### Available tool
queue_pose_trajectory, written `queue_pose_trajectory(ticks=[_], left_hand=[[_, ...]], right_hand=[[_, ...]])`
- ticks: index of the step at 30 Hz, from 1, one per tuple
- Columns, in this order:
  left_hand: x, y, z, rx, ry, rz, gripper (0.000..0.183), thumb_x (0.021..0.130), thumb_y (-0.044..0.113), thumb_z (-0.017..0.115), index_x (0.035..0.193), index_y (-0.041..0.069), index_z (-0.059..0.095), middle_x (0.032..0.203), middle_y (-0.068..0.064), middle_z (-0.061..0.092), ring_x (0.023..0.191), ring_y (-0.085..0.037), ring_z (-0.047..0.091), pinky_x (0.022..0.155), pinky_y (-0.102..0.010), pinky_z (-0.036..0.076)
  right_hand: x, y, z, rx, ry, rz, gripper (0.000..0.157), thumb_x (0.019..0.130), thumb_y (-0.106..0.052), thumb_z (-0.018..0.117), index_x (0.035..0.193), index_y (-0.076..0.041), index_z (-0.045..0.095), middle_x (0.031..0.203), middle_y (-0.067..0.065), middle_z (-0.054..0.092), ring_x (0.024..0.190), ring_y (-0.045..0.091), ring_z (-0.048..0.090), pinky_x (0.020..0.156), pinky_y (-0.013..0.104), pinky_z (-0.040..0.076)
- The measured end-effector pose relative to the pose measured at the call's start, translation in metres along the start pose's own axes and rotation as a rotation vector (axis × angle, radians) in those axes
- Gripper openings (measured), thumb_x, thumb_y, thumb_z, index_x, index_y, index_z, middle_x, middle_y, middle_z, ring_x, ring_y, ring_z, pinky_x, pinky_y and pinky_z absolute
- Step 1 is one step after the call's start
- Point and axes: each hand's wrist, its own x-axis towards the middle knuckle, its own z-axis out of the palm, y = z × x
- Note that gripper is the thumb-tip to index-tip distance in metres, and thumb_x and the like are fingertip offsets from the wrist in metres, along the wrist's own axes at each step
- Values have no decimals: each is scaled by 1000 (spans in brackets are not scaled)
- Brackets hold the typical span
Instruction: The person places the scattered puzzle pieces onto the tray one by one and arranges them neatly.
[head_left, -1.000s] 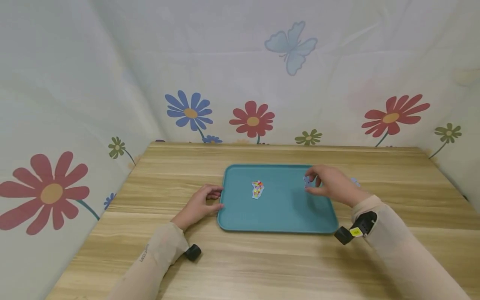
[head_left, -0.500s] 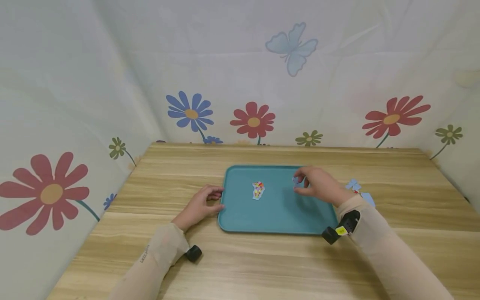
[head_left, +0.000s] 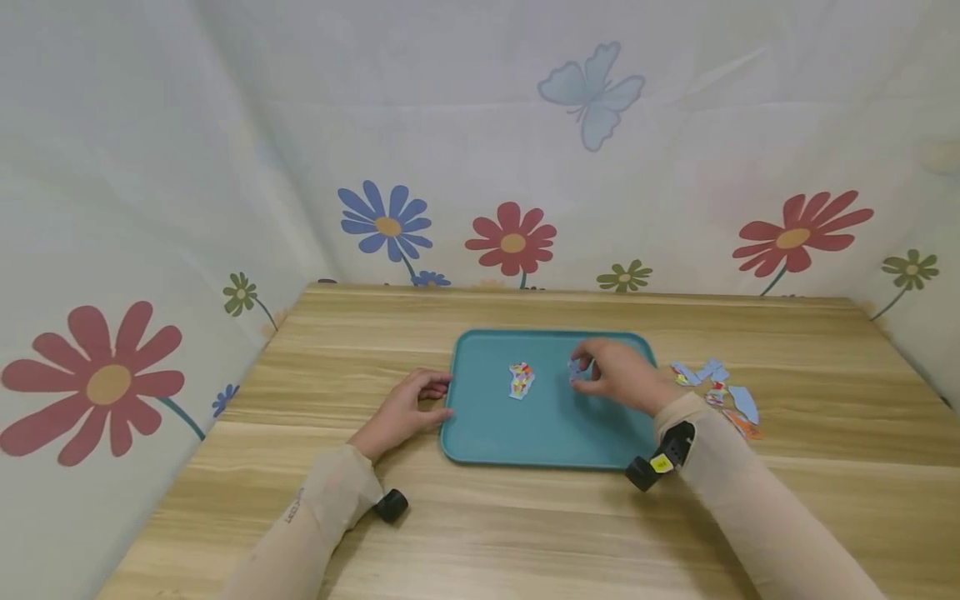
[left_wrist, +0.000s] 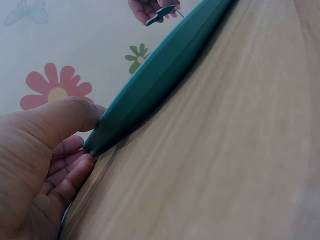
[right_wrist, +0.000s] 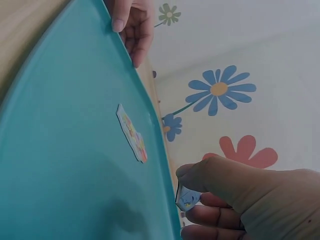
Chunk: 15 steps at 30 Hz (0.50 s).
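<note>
A light-blue puzzle piece (right_wrist: 188, 199) is pinched between the thumb and fingers of my right hand (head_left: 618, 375), held above the right half of the teal tray (head_left: 517, 442). Thin and board-like, it shows a small printed mark on its face. Left of it on the tray lies a colourful group of puzzle pieces (head_left: 521, 380), patterned in yellow, red and purple with a pale blue border. My left hand (head_left: 401, 408) holds the tray's left edge, its thumb at the rim and its fingers against the outer side.
Right of the tray, several loose puzzle pieces (head_left: 744, 404) lie on the wooden table (head_left: 480, 533), some plain blue, others orange or multicoloured. Behind the table hangs a white cloth (head_left: 450, 125) printed with flowers and a butterfly.
My right hand has moved left over the tray with the puzzle piece, uncovering loose pieces on the table to the right. The left hand has stayed at the tray's edge.
</note>
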Motion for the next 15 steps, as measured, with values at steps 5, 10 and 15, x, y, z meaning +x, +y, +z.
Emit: queue_pose_trajectory(ticks=[5,10,15], left_hand=[[0,0,2,-4,2,-7,55,86,8,72,134,-5,49,130,-23,51,116,-36,56,102,-44,48],[-5,26,-2,-2,-10,-20,53,86,1,69,133,-11,47,128,-28,50,115,-40,55,102,-49,47],[-8,37,-5,-13,-14,-19,52,86,0,69,132,-12,47,128,-29,50,115,-40,55,102,-50,47]], right_hand=[[4,-3,8,-2,-2,13,34,82,-19,75,108,0,65,90,8,65,71,13,55,63,25,47],[9,-5,15,-4,-22,51,36,83,-22,75,110,-2,65,91,6,65,71,11,53,63,25,47],[14,-7,22,-8,-28,63,36,83,-23,75,110,-2,65,92,5,65,72,12,54,65,27,48]])
